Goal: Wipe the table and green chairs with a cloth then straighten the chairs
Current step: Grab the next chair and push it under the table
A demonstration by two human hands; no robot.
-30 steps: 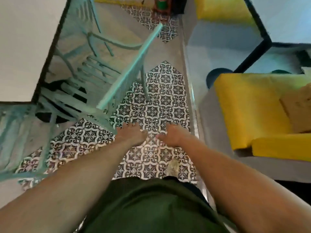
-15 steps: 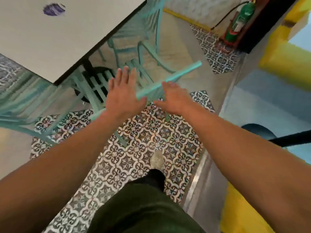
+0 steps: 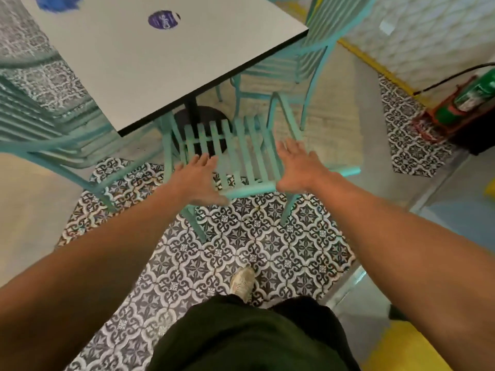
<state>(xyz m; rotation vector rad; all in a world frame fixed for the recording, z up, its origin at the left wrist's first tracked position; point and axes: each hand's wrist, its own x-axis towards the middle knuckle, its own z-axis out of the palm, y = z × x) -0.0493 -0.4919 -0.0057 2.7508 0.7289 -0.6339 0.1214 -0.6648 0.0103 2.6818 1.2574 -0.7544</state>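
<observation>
**Green chair at the bench corner, both hands spread above its back rail**

Green chair [image 3: 235,145] stands at the centre of the view, its slatted seat partly tucked under the near corner of the white bench [image 3: 150,65]. Its top back rail runs across just in front of the person, from about 8 o'clock to 3 o'clock.

Left hand [image 3: 198,180] is at the rail's left part, fingers straight and fanned out over the seat slats, the grip open and holding nothing; whether the palm touches the rail I cannot tell. Right hand [image 3: 297,167] is over the rail further right, fingers likewise extended, its grip open too.

A second green chair [image 3: 308,57] stands at 1 o'clock beside the bench, and a third [image 3: 40,124] at 9 o'clock. On the bench top at 11 o'clock lies a round purple sticker [image 3: 164,19]. The floor under the chair is patterned tile [image 3: 241,253], with one pale shoe [image 3: 242,283] on it at 6 o'clock. A green fire extinguisher [image 3: 474,100] lies at 3 o'clock.
</observation>
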